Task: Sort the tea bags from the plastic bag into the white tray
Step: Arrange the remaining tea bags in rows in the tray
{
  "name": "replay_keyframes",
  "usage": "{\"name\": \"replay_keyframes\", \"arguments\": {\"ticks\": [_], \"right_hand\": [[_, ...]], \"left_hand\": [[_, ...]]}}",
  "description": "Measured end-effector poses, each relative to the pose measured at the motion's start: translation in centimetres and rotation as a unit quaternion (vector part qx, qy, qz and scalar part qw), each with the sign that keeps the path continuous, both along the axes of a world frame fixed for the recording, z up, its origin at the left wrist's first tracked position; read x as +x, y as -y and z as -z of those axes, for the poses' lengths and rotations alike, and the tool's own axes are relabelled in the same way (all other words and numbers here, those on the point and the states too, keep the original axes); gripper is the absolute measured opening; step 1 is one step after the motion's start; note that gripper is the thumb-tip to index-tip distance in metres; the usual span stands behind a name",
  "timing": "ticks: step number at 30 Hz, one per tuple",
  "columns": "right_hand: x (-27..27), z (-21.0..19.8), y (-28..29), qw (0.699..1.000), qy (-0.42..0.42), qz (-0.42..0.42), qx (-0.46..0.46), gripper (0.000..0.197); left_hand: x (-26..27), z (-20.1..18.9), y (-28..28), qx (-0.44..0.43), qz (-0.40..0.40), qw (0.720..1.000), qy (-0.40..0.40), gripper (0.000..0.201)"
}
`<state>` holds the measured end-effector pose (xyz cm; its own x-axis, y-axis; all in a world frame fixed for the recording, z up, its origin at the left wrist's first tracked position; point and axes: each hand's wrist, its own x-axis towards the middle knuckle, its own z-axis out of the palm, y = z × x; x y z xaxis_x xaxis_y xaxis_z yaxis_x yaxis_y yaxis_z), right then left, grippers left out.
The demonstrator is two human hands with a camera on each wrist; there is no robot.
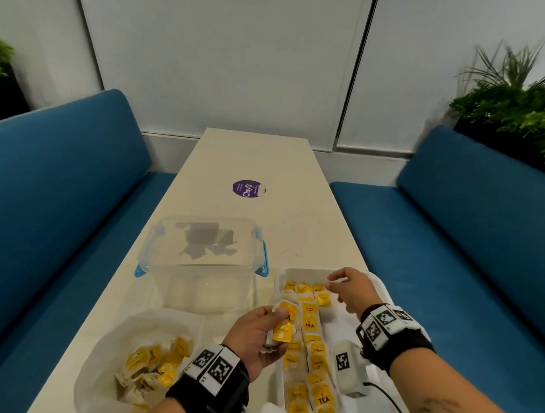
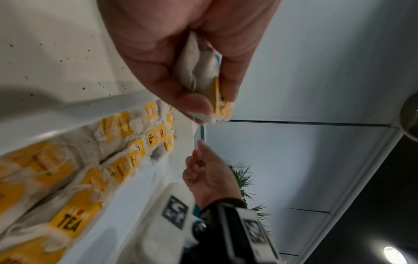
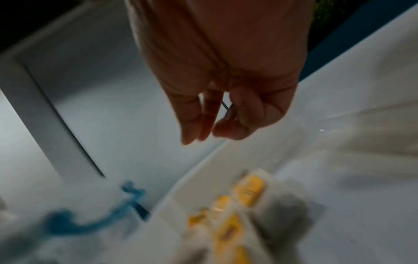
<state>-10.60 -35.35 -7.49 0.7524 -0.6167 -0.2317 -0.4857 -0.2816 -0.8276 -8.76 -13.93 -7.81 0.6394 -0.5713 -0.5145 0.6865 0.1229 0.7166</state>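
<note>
My left hand (image 1: pixel 272 322) grips a small bunch of tea bags (image 1: pixel 286 327) with yellow tags, above the near-left part of the white tray (image 1: pixel 279 280). In the left wrist view the left hand (image 2: pixel 212 102) pinches these held bags (image 2: pixel 199 71) between thumb and fingers. Rows of tea bags (image 1: pixel 309 324) (image 2: pixel 135 142) (image 3: pixel 247 192) lie in the tray. My right hand (image 1: pixel 332 281) (image 3: pixel 203 135) hovers over the tray's far end, fingers loosely bent, holding nothing. The plastic bag (image 1: pixel 101 370) lies at the near left with more tea bags (image 1: pixel 158 362) inside.
A clear lidded container (image 1: pixel 200 259) with blue clips (image 3: pixel 68 223) stands just beyond the plastic bag, left of the tray. A white marked box (image 1: pixel 348 369) sits in the tray's right half. A purple sticker (image 1: pixel 249 188) lies farther up the table. Blue benches flank the table.
</note>
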Motion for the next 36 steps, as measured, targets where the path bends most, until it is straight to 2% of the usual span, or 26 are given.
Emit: {"name": "replay_keyframes", "arguments": {"ticks": [3, 6, 8, 14, 20, 22, 25, 28, 32, 36], "right_hand": [[-2.0, -3.6, -2.7, 0.987, 0.001, -0.131, 0.098, 0.011], [-3.3, -4.8, -5.5, 0.974, -0.014, -0.207, 0.093, 0.012], [-3.8, -4.5, -6.4, 0.981, 0.006, -0.182, 0.071, 0.015], [-5.2, -4.2, -6.3, 0.989, 0.078, -0.093, 0.084, 0.011], [-5.4, -4.2, -4.9, 0.978, 0.157, -0.050, 0.131, 0.009], [-5.4, -4.3, -4.4, 0.979, 0.157, -0.037, 0.122, 0.009], [-4.9, -4.2, -3.1, 0.991, 0.108, -0.012, 0.078, 0.013], [-3.7, -3.6, -1.6, 0.999, -0.012, -0.028, -0.031, 0.017], [-2.0, -1.8, -0.3, 0.965, -0.184, -0.112, -0.149, 0.025], [-0.7, -0.5, -0.3, 0.952, -0.244, -0.125, -0.138, 0.029]], "left_hand": [[0.0, -0.2, 0.4, -0.004, 0.003, 1.000, 0.001, 0.009], [0.0, -0.4, 0.9, -0.008, 0.001, 1.000, 0.006, 0.014], [-0.2, -0.5, 1.3, -0.006, 0.003, 1.000, 0.010, 0.020], [-1.1, -0.8, 1.8, -0.015, -0.004, 1.000, -0.011, 0.048], [-1.2, -0.4, 1.5, -0.032, -0.006, 0.997, -0.070, 0.019], [-1.0, -0.1, 1.3, -0.042, -0.005, 0.996, -0.084, 0.011], [-0.7, 0.1, 1.0, -0.045, -0.009, 0.995, -0.085, 0.011], [-0.7, 0.0, 1.1, -0.031, -0.005, 0.998, -0.058, 0.011], [-1.0, 0.1, 1.2, -0.004, 0.015, 1.000, -0.003, 0.023], [-1.0, 0.4, 1.0, 0.006, 0.031, 0.999, 0.032, 0.031]]}}
